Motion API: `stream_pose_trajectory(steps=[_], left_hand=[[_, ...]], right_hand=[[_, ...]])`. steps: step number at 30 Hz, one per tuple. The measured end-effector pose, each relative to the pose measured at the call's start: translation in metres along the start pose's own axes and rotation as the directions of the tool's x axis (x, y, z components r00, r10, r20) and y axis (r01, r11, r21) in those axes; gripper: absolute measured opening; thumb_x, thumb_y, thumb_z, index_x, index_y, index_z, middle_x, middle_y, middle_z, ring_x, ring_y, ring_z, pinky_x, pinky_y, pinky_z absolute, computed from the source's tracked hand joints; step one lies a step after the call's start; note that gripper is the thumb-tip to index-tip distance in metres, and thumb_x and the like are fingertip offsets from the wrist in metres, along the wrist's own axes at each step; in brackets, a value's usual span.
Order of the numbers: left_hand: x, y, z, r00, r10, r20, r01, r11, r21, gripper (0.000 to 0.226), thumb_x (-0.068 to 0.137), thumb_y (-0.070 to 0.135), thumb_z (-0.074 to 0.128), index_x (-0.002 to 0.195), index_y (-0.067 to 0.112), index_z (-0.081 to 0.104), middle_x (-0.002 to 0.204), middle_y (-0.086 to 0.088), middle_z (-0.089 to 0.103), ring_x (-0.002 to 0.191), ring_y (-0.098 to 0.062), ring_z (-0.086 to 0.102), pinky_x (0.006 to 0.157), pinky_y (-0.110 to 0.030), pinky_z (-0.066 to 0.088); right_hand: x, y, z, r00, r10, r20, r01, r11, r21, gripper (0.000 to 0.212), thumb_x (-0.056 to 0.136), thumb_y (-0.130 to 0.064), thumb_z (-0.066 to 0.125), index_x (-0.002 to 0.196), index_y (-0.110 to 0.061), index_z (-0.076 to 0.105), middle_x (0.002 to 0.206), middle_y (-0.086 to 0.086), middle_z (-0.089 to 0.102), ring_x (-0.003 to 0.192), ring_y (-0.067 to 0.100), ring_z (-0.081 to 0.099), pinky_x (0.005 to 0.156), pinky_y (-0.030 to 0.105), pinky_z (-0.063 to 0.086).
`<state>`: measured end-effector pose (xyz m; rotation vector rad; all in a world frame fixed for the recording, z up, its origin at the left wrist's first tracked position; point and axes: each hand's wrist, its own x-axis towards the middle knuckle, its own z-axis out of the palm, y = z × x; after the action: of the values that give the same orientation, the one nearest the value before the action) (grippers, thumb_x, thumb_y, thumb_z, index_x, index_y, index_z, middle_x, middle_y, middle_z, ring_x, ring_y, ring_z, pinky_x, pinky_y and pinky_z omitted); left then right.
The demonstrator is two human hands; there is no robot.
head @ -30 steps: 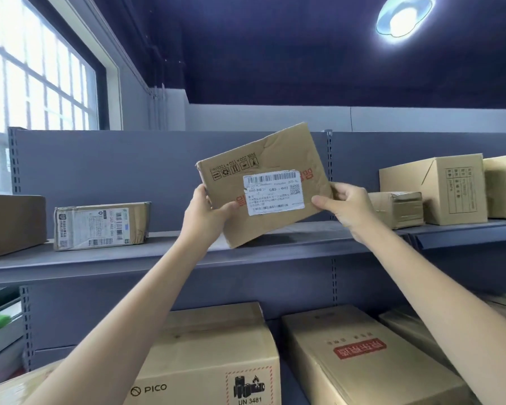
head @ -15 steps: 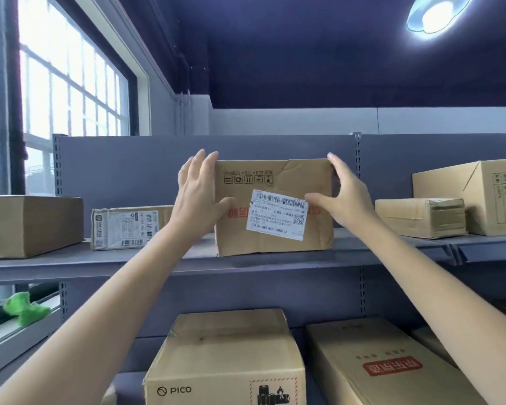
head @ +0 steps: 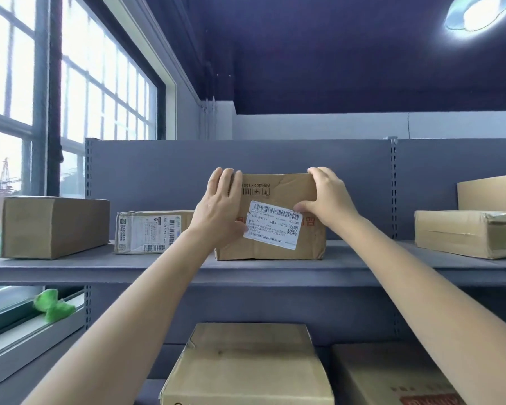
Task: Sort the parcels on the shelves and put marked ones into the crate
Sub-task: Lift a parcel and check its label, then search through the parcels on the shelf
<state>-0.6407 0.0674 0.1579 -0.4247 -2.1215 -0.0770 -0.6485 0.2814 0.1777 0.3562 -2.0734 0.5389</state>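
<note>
Since 1 second ago the labelled parcel has been brought down from a tilted, lifted hold and set upright on the upper shelf; half a second ago it was already standing there, and it is now seen square on its base, label facing out. This is judged as a return to the shelf after inspection: the parcel appears to be sorted as one that stays, not one bound for the crate. No crate is in view.

Left hand: laid flat against the parcel's left front edge, fingers straight and together, reaching up to the top corner. Pressing or steadying is read here, not gripping.

Right hand: curled over the top right corner, with the thumb set on the front face at the label's upper edge. The parcel is pinched between thumb and fingers.

Neighbours on the same shelf: a flat parcel with a white label just beside the left hand, a plain brown box further left, a taped box well apart to the right. 2 larger cartons sit on the shelf below.

Next step is judged to be release and a move to another parcel.
</note>
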Motion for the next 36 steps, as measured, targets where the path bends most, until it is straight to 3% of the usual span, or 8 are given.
stream_pose_trajectory(steps=[11, 17, 20, 24, 30, 36], left_hand=[[0.012, -0.020, 0.026, 1.000, -0.006, 0.005, 0.006, 0.997, 0.071, 0.104, 0.070, 0.039, 0.073, 0.144, 0.004, 0.008, 0.147, -0.009, 0.018, 0.139, -0.029, 0.004, 0.108, -0.039, 0.033], [0.022, -0.029, 0.017, 0.999, 0.034, -0.042, -0.033, 0.999, 0.027, 0.089, 0.078, 0.043, 0.067, 0.144, 0.006, 0.020, 0.151, -0.010, 0.023, 0.142, -0.027, 0.011, 0.116, -0.044, 0.005], [0.024, -0.021, 0.006, 0.992, 0.047, -0.121, -0.058, 0.994, -0.090, 0.076, 0.084, 0.038, 0.062, 0.143, 0.007, 0.025, 0.152, -0.010, 0.026, 0.142, -0.026, 0.015, 0.116, -0.041, 0.006], [0.021, 0.016, -0.003, 0.986, 0.092, -0.138, -0.120, 0.972, -0.204, 0.073, 0.084, 0.033, 0.064, 0.143, 0.009, 0.027, 0.152, -0.009, 0.026, 0.141, -0.025, 0.017, 0.113, -0.039, 0.020], [0.013, 0.117, 0.002, 0.986, 0.146, -0.082, -0.166, 0.919, -0.359, 0.072, 0.084, 0.028, 0.064, 0.141, 0.004, 0.029, 0.149, -0.012, 0.031, 0.138, -0.027, 0.022, 0.110, -0.032, 0.019], [0.023, 0.230, 0.027, 0.998, 0.055, -0.012, -0.054, 0.872, -0.487, 0.067, 0.088, 0.033, 0.058, 0.142, 0.005, 0.029, 0.148, -0.011, 0.033, 0.137, -0.028, 0.024, 0.109, -0.033, 0.021]], right_hand=[[0.011, 0.004, 0.030, 0.999, 0.022, 0.028, -0.022, 0.999, 0.023, 0.083, 0.073, -0.020, 0.076, 0.140, -0.008, 0.029, 0.150, 0.007, 0.026, 0.132, 0.028, 0.035, 0.102, 0.035, 0.033], [0.008, 0.004, 0.023, 0.999, 0.047, 0.013, -0.047, 0.998, 0.041, 0.084, 0.077, -0.034, 0.071, 0.144, -0.015, 0.023, 0.154, 0.000, 0.021, 0.139, 0.019, 0.025, 0.107, 0.037, 0.029], [-0.009, 0.004, 0.013, 0.993, 0.068, -0.095, -0.059, 0.993, 0.098, 0.078, 0.081, -0.037, 0.065, 0.144, -0.018, 0.023, 0.153, -0.002, 0.024, 0.139, 0.016, 0.024, 0.108, 0.034, 0.027], [-0.045, 0.028, -0.020, 0.998, 0.041, -0.053, -0.041, 0.999, 0.016, 0.071, 0.084, -0.037, 0.062, 0.143, -0.019, 0.026, 0.151, -0.003, 0.028, 0.139, 0.012, 0.024, 0.108, 0.031, 0.026], [-0.086, 0.103, -0.112, 0.970, 0.227, -0.090, -0.234, 0.969, -0.081, 0.064, 0.084, -0.034, 0.062, 0.138, -0.012, 0.037, 0.146, 0.003, 0.038, 0.134, 0.019, 0.034, 0.106, 0.028, 0.027], [-0.111, 0.195, -0.184, 0.892, 0.423, -0.157, -0.422, 0.906, 0.039, 0.054, 0.088, -0.035, 0.057, 0.133, -0.009, 0.043, 0.137, 0.009, 0.048, 0.125, 0.026, 0.043, 0.098, 0.035, 0.037]])
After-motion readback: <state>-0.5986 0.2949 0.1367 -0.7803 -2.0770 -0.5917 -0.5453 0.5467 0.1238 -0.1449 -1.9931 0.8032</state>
